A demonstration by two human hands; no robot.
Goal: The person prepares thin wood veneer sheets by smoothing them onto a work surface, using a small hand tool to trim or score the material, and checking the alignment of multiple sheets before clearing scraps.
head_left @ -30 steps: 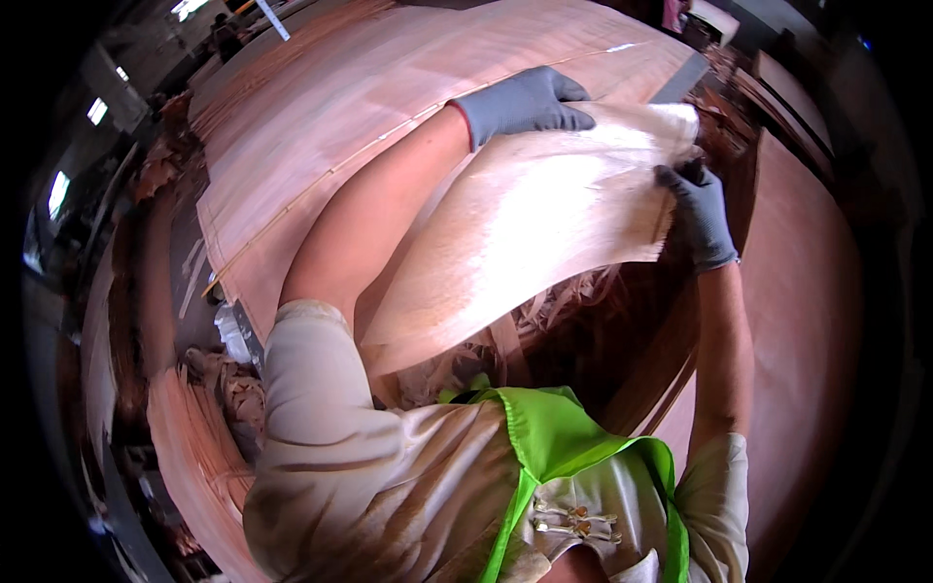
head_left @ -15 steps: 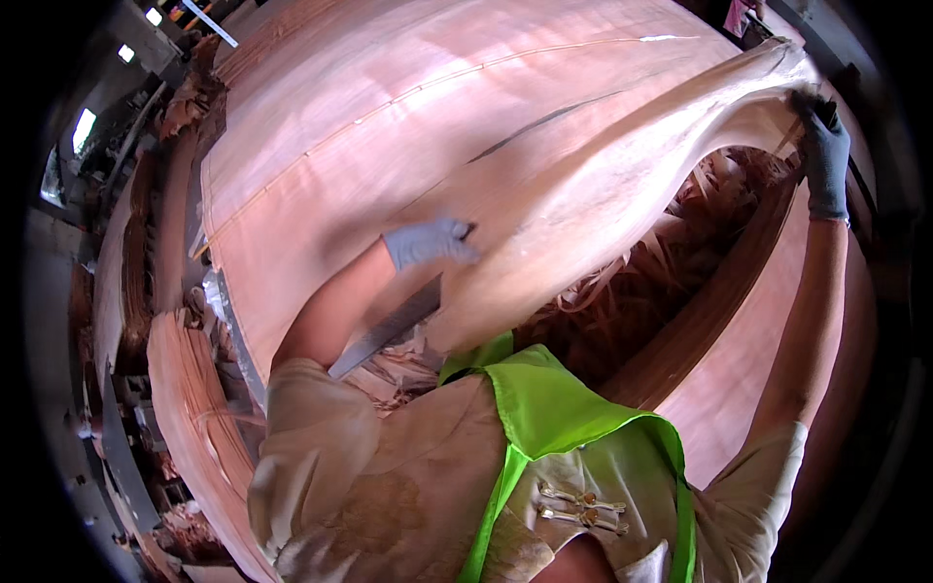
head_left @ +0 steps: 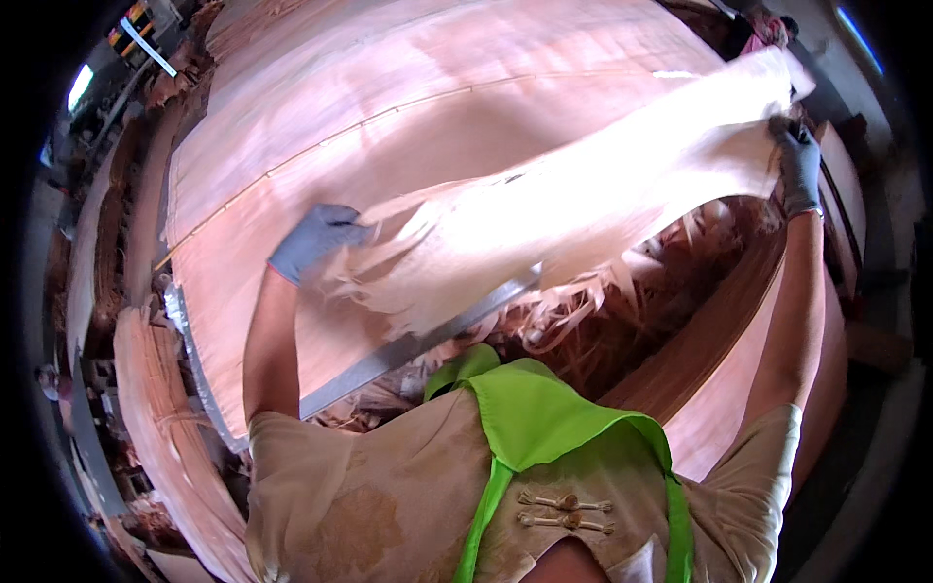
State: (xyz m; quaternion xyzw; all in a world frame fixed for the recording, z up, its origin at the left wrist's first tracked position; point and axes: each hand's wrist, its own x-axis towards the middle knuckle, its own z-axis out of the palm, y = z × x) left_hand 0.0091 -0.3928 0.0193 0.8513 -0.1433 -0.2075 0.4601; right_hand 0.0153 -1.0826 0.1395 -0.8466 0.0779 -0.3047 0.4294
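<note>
A long, pale strip of wood veneer (head_left: 583, 185) stretches between my two gloved hands, raised over a wide sheet of pinkish veneer (head_left: 389, 146). Its left end is torn into ragged fringes. My left hand (head_left: 316, 238), in a grey glove, grips that frayed end; the fingertips are partly hidden. At the far right my right hand (head_left: 800, 165), with a dark-fingered grey glove, is closed on the strip's other end. Below the strip runs a grey metal edge (head_left: 418, 350) along the near side of the stack.
Shredded veneer scraps (head_left: 603, 311) fill the gap between the sheet and my body. A curved veneer stack (head_left: 719, 330) stands at the right, and more stacked veneer (head_left: 160, 389) at the left. Part of another person in pink (head_left: 763, 34) shows at the far right.
My left hand has moved left, and the strip is now stretched out with its ragged end showing. More of the grey metal edge is exposed. My right hand still holds the far end.
</note>
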